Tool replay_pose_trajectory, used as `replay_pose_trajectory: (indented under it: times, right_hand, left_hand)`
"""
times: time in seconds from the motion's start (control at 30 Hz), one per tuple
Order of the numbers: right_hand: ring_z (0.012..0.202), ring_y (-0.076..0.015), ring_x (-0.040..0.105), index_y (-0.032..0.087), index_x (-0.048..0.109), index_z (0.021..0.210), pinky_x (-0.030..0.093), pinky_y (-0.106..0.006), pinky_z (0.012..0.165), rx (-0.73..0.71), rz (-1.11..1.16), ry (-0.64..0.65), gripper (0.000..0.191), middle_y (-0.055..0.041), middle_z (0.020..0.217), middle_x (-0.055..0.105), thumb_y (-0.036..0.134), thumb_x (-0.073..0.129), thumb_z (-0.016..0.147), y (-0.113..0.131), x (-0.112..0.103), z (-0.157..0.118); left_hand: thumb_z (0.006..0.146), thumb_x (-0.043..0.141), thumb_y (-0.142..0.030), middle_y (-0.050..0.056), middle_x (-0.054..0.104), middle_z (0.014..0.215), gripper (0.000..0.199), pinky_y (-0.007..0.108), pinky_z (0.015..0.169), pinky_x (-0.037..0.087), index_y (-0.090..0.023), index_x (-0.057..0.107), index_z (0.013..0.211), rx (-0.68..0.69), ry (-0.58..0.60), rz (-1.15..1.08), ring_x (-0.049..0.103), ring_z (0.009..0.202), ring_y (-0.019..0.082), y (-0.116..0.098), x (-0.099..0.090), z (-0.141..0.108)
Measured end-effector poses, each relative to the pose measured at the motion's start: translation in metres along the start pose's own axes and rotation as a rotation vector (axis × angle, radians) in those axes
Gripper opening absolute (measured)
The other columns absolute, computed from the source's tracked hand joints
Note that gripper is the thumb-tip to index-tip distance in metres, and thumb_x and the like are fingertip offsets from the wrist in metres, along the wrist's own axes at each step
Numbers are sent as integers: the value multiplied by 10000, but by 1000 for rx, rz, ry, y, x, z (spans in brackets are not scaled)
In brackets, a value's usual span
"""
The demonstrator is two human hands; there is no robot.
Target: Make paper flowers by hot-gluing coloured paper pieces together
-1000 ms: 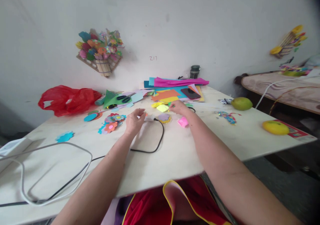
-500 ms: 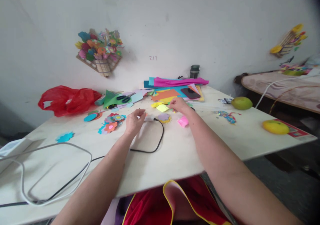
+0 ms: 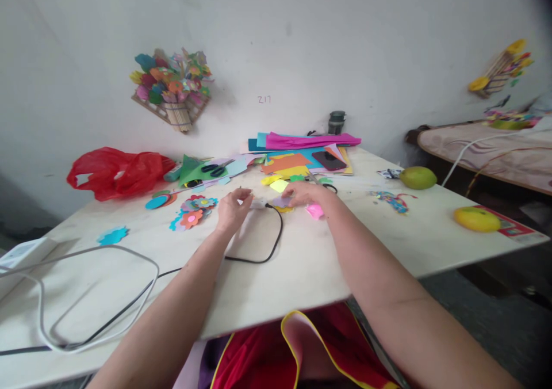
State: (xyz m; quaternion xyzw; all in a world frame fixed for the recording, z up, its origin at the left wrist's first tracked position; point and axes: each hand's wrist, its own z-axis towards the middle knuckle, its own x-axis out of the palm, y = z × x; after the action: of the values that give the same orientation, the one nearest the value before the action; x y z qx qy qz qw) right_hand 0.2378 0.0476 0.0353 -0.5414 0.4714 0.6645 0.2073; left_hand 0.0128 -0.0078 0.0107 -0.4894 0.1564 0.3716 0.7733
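Note:
My left hand (image 3: 234,209) is pinched closed at the middle of the white table (image 3: 293,268), beside a small white device (image 3: 257,203) with a black cable. What its fingertips hold is too small to make out. My right hand (image 3: 301,194) reaches over a lilac paper flower (image 3: 281,202) with a yellow piece under it. Its fingers are bent together, and their contents are unclear. A yellow paper square (image 3: 279,186) lies just behind, and a pink piece (image 3: 315,211) is below the right wrist. Several paper flowers (image 3: 191,219) lie left of my left hand.
Scissors (image 3: 217,168) rest on green and pale paper at the back left, by a red plastic bag (image 3: 121,173). Coloured sheets and a phone (image 3: 328,160) are behind my hands. Two mangoes (image 3: 418,178) sit right; a white cable (image 3: 97,248) loops left.
My right hand has moved left and slightly down, from beside the yellow square to the lilac flower. Green pieces and a scissor handle now show behind it. My left hand has hardly moved.

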Motion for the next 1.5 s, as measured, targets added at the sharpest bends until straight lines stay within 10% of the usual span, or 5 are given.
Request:
replay_pose_trajectory:
  times: [1.17, 1.33, 1.5]
  right_hand:
    - [810, -168, 614, 192, 727, 935, 443, -254, 767, -46, 73, -28, 239, -47, 923, 706, 200, 589, 740, -13, 4, 6]
    - [764, -151, 606, 151, 728, 917, 428, -211, 687, -38, 46, -43, 268, -45, 882, 708, 171, 544, 724, -11, 4, 5]
    - [713, -138, 585, 141, 734, 869, 407, -200, 639, -56, 16, -24, 267, -24, 817, 702, 170, 525, 705, -8, 2, 2]
  left_hand:
    - [754, 540, -362, 42, 682, 877, 267, 311, 740, 465, -221, 669, 941, 45, 38, 84, 615, 815, 189, -3, 0, -3]
    - [759, 559, -365, 70, 662, 963, 256, 348, 793, 458, -233, 688, 936, 270, 38, 176, 552, 991, 226, -11, -2, -7]
    - [792, 525, -414, 47, 671, 955, 300, 465, 1025, 268, -259, 672, 1003, 681, 301, 234, 510, 1074, 226, -26, 1, -15]
